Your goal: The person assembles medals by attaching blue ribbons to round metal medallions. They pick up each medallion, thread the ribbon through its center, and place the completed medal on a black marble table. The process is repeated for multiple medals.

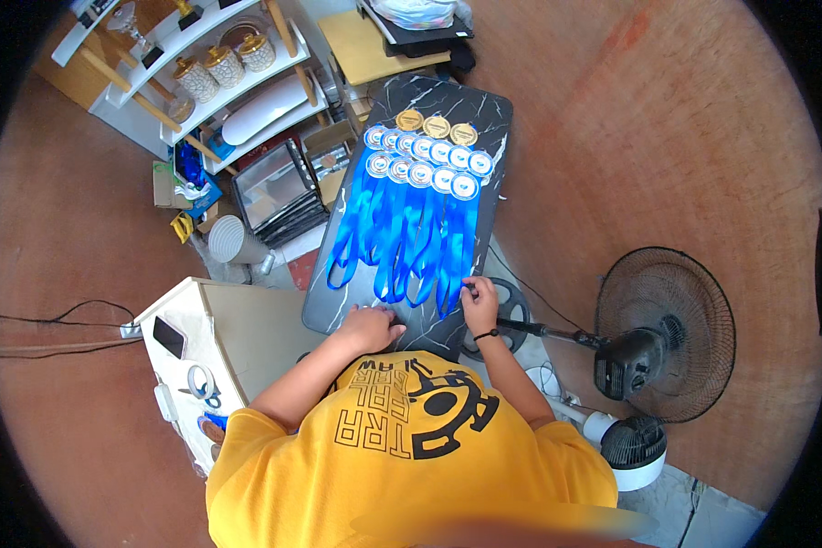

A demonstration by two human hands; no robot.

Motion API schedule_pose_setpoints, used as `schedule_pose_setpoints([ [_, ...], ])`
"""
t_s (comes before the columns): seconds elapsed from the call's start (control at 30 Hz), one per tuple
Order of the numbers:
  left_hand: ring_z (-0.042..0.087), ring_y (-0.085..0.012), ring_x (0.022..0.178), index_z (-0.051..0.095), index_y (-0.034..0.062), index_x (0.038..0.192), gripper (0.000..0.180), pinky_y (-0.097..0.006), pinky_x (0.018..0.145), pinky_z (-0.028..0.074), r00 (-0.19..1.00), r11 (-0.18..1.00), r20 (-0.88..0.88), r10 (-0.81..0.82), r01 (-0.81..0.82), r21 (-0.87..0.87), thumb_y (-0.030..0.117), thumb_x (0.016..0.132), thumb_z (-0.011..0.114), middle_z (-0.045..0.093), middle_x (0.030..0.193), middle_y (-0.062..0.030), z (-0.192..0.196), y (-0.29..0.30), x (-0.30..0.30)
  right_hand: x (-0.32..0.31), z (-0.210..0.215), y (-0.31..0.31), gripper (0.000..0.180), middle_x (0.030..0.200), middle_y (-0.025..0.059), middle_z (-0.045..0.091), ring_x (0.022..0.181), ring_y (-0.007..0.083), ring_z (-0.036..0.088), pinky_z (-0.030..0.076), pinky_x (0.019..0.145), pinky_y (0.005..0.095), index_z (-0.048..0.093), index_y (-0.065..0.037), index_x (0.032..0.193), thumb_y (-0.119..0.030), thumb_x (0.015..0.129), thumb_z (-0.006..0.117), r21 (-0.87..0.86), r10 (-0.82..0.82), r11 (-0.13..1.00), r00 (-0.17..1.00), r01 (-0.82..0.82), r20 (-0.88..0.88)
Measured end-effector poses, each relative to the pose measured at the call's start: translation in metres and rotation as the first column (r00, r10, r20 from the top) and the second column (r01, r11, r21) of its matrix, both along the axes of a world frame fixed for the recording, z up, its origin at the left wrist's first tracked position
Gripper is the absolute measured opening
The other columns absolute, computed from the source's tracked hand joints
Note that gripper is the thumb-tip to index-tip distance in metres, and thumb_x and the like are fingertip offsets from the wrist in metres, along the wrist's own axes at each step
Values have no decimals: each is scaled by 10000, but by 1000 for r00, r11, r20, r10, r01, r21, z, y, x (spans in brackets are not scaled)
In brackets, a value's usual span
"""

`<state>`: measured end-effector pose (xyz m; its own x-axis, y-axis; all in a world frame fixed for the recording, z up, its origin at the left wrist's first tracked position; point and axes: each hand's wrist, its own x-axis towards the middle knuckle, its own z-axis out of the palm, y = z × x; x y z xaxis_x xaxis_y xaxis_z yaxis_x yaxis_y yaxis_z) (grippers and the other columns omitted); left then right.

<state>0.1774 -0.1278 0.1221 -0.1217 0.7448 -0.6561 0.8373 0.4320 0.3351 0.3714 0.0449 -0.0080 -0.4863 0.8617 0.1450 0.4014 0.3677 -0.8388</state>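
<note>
Rows of silver-and-white medals (pixel 420 173) lie on a black marble-patterned table (pixel 342 301). Their blue ribbons (pixel 397 247) hang toward me in loops along the tabletop. Beyond them, 3 gold medals (pixel 437 126) form a short row at the far end. My left hand (pixel 371 329) rests on the near part of the table, fingers spread, holding nothing visible. At the right edge, my right hand (pixel 480 307) has its fingers drawn together beside the end of the rightmost ribbon. What lies between those fingertips is too small to make out. A dark band circles the right wrist.
To the right stand a black pedestal fan (pixel 665 333) and a smaller fan (pixel 632 443). On the left, a pale cabinet (pixel 247 320) carries a phone (pixel 168 337), a tape roll (pixel 201 378) and scissors. A white shelf (pixel 237 91) with jars and trophies stands at the far left.
</note>
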Motion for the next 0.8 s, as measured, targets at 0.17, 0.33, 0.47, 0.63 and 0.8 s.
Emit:
schedule_pose_setpoints([
  [0.17, 525, -342, 1267, 545, 83, 1365, 562, -561, 1077, 337, 999, 997, -10, 50, -49, 56, 485, 977, 480, 562, 1374, -158, 17, -12, -4, -6, 2, -22, 118, 918, 76, 640, 724, 193, 599, 490, 636, 319, 683, -66, 941, -58, 824, 676, -64, 1, 998, 1000, 0, 14],
  [0.33, 426, -389, 1356, 524, 102, 1388, 563, -565, 1112, 287, 983, 756, 20, 184, -154, 636, 462, 955, 535, 472, 1465, -153, 32, -5, 31, -43, 10, -60, 257, 1087, 70, 658, 875, 155, 630, 522, 725, 292, 611, -97, 1178, -239, 963, 613, -864, -184, 429, 911, -264, -370],
  [0.47, 304, -394, 1434, 474, 119, 1431, 582, -568, 1155, 193, 961, 572, -5, -276, 169, 803, 447, 955, 537, 401, 1516, -156, 21, 6, 56, -62, 51, -82, 438, 1300, 40, 576, 1172, 197, 539, 427, 1006, 395, 529, -155, 1312, -465, 1008, 474, -526, -294, -6, 504, -851, -812],
  [0.63, 253, -381, 1459, 397, 135, 1483, 673, -591, 1166, 124, 969, 477, 174, 174, -238, 846, 557, 961, 448, 334, 1546, -195, -11, -8, -6, -79, 139, -73, 568, 1458, 45, 491, 1335, 229, 449, 332, 1118, 422, 466, -144, 1416, -539, 1018, 378, -218, -461, -436, 425, -873, -779],
  [0.8, 358, -278, 1396, 413, 108, 1443, 683, -502, 1146, 243, -623, -29, 589, 514, -699, -714, 620, 1013, 272, 444, 1476, -140, -6, -14, -19, -88, 179, -105, 743, 1553, 189, 339, 1447, 328, 300, 167, 1164, 510, 398, -76, 1487, -624, 998, 286, -105, 685, 624, 607, -774, -402],
])
